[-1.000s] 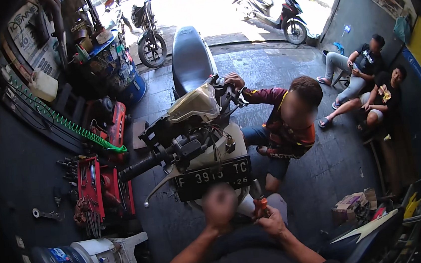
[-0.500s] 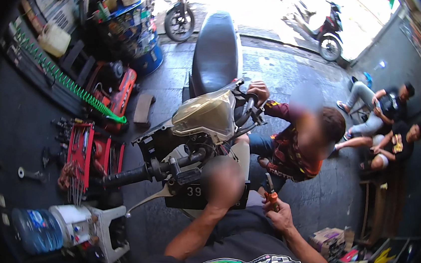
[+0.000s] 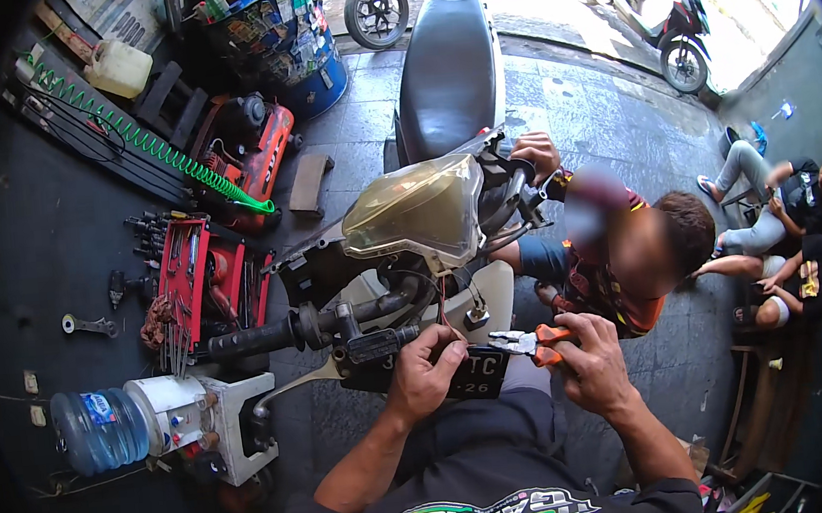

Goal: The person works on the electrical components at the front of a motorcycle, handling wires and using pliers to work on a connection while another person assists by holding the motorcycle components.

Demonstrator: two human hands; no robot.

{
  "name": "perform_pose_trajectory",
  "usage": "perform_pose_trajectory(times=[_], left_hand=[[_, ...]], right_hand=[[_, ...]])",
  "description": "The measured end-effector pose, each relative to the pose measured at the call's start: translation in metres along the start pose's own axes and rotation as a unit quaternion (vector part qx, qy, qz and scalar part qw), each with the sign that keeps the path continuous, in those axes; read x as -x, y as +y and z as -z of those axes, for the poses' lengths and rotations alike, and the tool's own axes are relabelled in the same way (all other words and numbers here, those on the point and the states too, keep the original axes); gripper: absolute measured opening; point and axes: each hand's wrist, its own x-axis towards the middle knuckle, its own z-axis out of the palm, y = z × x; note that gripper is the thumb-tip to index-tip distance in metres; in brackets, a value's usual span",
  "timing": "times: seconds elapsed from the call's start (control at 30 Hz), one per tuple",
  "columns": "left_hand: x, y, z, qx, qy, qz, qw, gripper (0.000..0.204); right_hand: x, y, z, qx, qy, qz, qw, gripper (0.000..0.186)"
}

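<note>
At the lower centre of the frame, a person's left hand [image 3: 422, 379] makes a narrow pinch, thumb to finger, on what appear to be thin reddish wires [image 3: 444, 304] dropping from below a motorcycle headlight [image 3: 408, 220], while the right hand [image 3: 594, 366], just right of centre, is wrapped around orange-handled pliers [image 3: 544, 343]. The pliers lie nearly level across the picture, their long axis running from the right hand toward the left, the nose just beside the pinch and apparently apart from it (whether the jaws are parted is too small to tell). The wires run steeply across that line, nearer the left hand than the right. Behind the pinch is a dark number plate [image 3: 490, 373]; above, right of the headlight, a co-worker's hand [image 3: 535, 151] shows.
</note>
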Motion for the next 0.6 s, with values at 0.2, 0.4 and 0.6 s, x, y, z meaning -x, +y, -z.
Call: perform_pose_trajectory(times=[0.2,0.4,0.6], left_hand=[[-0.002,-0.005,0.002,0.022,-0.018,-0.006,1.0,0.015],[-0.004,-0.005,0.003,0.018,-0.039,0.008,0.999,0.016],[-0.005,-0.004,0.001,0.024,-0.054,0.007,0.998,0.015]], right_hand=[[0.002,-0.016,0.0,0.015,0.016,0.005,1.0,0.03],[0.006,-0.018,-0.004,0.033,0.022,0.002,0.999,0.032],[0.007,-0.021,0.0,0.058,0.022,0.013,0.998,0.03]])
